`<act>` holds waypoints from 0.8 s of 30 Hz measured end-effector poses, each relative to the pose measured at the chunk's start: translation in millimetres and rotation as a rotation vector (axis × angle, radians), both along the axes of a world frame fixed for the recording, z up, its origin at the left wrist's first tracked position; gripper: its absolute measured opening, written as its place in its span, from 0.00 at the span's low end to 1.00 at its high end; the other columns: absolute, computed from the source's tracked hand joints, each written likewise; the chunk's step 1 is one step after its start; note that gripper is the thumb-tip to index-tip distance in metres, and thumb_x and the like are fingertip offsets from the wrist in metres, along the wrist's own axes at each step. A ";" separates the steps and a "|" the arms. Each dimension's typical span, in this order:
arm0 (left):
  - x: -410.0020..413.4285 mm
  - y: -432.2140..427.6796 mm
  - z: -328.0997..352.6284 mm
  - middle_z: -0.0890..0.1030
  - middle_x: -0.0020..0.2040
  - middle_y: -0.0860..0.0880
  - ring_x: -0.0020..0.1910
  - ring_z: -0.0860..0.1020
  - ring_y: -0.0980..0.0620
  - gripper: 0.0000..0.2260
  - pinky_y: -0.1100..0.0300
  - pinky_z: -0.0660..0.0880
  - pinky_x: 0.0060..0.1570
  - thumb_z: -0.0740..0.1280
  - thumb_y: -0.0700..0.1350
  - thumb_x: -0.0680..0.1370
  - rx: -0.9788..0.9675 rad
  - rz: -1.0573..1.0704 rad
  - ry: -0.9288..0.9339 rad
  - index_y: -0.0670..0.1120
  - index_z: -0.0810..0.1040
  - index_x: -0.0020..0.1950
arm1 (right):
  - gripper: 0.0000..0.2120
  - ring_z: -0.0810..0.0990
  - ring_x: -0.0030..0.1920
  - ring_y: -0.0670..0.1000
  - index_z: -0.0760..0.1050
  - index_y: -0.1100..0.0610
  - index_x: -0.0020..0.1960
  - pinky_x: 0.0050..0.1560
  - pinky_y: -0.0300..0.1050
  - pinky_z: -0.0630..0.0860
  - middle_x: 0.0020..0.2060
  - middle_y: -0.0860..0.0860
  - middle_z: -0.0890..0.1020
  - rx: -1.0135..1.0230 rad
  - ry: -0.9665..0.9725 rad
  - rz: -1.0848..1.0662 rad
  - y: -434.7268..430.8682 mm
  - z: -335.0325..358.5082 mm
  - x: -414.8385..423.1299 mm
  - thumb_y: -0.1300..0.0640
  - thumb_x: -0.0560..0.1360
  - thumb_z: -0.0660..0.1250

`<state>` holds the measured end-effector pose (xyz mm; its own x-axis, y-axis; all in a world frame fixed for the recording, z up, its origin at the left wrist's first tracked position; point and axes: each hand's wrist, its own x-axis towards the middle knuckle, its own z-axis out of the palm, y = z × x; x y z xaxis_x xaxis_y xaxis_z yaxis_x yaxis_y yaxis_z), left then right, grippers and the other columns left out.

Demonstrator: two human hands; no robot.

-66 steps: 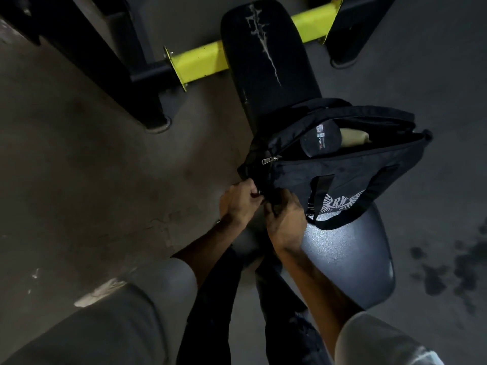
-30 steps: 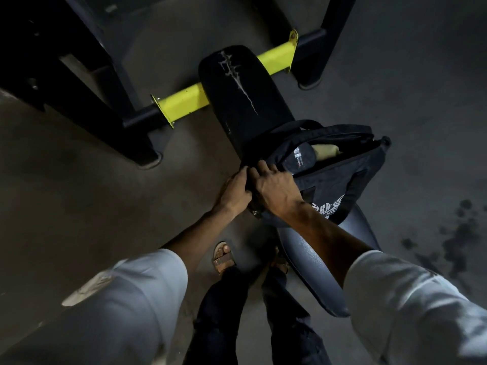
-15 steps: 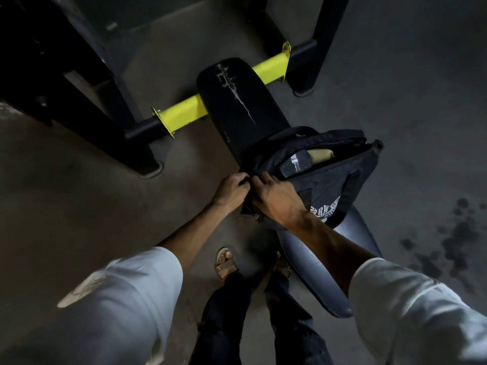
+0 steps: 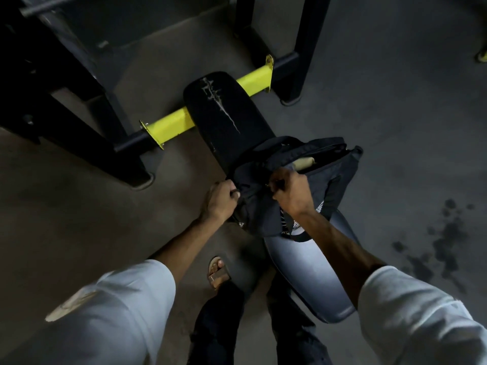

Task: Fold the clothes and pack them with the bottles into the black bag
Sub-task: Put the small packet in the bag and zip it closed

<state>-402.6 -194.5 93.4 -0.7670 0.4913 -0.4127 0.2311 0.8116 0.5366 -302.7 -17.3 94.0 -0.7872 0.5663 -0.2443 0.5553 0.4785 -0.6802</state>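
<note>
The black bag (image 4: 334, 177) lies on a gym bench seat (image 4: 308, 267), with a white print partly showing on its side. My left hand (image 4: 220, 200) grips the bag's left end. My right hand (image 4: 291, 192) pinches a small dark part at the top opening, which looks like the zip pull. Right of that hand the opening gapes, and a pale beige item (image 4: 304, 162) shows inside. Clothes and bottles are otherwise hidden in the bag.
The bench's black back pad (image 4: 226, 114), cracked along its middle, runs away from me. A yellow crossbar (image 4: 171, 126) and black rack legs (image 4: 87, 122) stand behind it. My sandalled foot (image 4: 217, 271) is on the concrete floor. Dark stains (image 4: 442, 243) mark the floor at right.
My right hand has moved right along the bag's top away from my left hand. The left part of the opening is now closed, and the labelled dark item no longer shows.
</note>
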 end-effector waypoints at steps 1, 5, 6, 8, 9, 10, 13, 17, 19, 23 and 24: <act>6.4 5.6 3.0 0.80 0.52 0.45 0.55 0.78 0.44 0.08 0.52 0.75 0.51 0.70 0.48 0.76 -0.032 -0.044 0.125 0.46 0.77 0.52 | 0.11 0.85 0.38 0.53 0.80 0.50 0.47 0.39 0.45 0.83 0.42 0.54 0.85 0.005 0.021 0.045 4.3 0.4 2.3 0.63 0.69 0.69; 23.9 36.2 12.2 0.77 0.52 0.52 0.55 0.74 0.49 0.16 0.50 0.70 0.55 0.72 0.58 0.70 -0.020 -0.210 0.436 0.53 0.75 0.53 | 0.09 0.83 0.38 0.54 0.79 0.56 0.46 0.37 0.37 0.71 0.39 0.55 0.84 0.036 0.137 0.184 17.5 10.5 2.0 0.67 0.68 0.70; 24.2 44.6 11.4 0.78 0.50 0.53 0.54 0.75 0.50 0.14 0.51 0.69 0.55 0.72 0.57 0.71 -0.026 -0.251 0.441 0.54 0.76 0.52 | 0.10 0.83 0.39 0.54 0.79 0.57 0.46 0.38 0.38 0.72 0.39 0.54 0.84 0.032 0.154 0.218 19.2 12.8 0.8 0.68 0.67 0.69; 23.1 57.1 9.1 0.79 0.48 0.52 0.52 0.77 0.49 0.08 0.52 0.67 0.54 0.72 0.51 0.73 -0.040 -0.290 0.425 0.52 0.77 0.48 | 0.10 0.84 0.41 0.55 0.79 0.57 0.47 0.39 0.43 0.77 0.39 0.52 0.85 0.037 0.149 0.287 19.7 15.6 -0.4 0.66 0.67 0.68; 22.3 60.4 8.4 0.80 0.46 0.52 0.50 0.78 0.49 0.06 0.53 0.67 0.54 0.72 0.48 0.74 -0.037 -0.290 0.426 0.52 0.77 0.47 | 0.10 0.83 0.41 0.56 0.79 0.56 0.47 0.40 0.46 0.78 0.39 0.53 0.85 0.046 0.133 0.296 21.7 12.5 0.9 0.64 0.67 0.67; 21.3 62.1 7.7 0.80 0.44 0.52 0.49 0.79 0.49 0.06 0.53 0.67 0.54 0.73 0.46 0.73 -0.038 -0.290 0.428 0.52 0.76 0.45 | 0.10 0.83 0.41 0.56 0.78 0.55 0.47 0.40 0.47 0.79 0.39 0.53 0.84 0.054 0.108 0.286 26.1 11.7 2.4 0.63 0.67 0.67; 18.4 61.2 7.1 0.80 0.43 0.52 0.46 0.80 0.49 0.07 0.53 0.69 0.55 0.73 0.44 0.73 -0.086 -0.337 0.434 0.51 0.75 0.43 | 0.14 0.85 0.42 0.56 0.79 0.53 0.48 0.43 0.48 0.82 0.41 0.54 0.85 0.069 0.046 0.156 60.3 4.9 8.2 0.65 0.66 0.67; 23.0 73.3 9.3 0.79 0.47 0.51 0.50 0.79 0.48 0.10 0.52 0.69 0.55 0.72 0.51 0.73 -0.160 -0.410 0.488 0.50 0.74 0.48 | 0.12 0.84 0.40 0.55 0.78 0.53 0.46 0.42 0.51 0.83 0.40 0.53 0.85 0.096 0.023 0.088 95.6 4.1 17.7 0.67 0.66 0.67; 29.1 99.1 10.1 0.79 0.48 0.52 0.51 0.78 0.49 0.16 0.51 0.69 0.54 0.72 0.59 0.71 -0.136 -0.411 0.516 0.52 0.75 0.50 | 0.12 0.84 0.40 0.58 0.77 0.54 0.46 0.40 0.50 0.82 0.39 0.54 0.84 0.110 0.052 0.145 98.9 8.0 17.4 0.66 0.66 0.66; 36.0 150.1 10.4 0.79 0.49 0.49 0.52 0.79 0.47 0.08 0.51 0.69 0.56 0.69 0.51 0.75 -0.028 -0.459 0.510 0.50 0.75 0.51 | 0.08 0.82 0.38 0.58 0.75 0.55 0.45 0.38 0.49 0.79 0.37 0.55 0.83 0.103 0.126 0.234 100.8 9.2 20.8 0.60 0.65 0.65; 36.1 157.6 11.0 0.79 0.47 0.49 0.50 0.80 0.46 0.06 0.51 0.69 0.56 0.69 0.48 0.76 -0.015 -0.475 0.507 0.49 0.75 0.49 | 0.08 0.82 0.39 0.58 0.76 0.55 0.45 0.38 0.49 0.78 0.37 0.54 0.83 0.099 0.119 0.225 107.9 6.2 22.2 0.59 0.65 0.65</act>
<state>-366.5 -37.0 104.4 -0.5704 0.8184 -0.0700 0.7820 0.5672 0.2582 -280.5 90.6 100.2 -0.9159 0.3900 -0.0948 0.3463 0.6485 -0.6779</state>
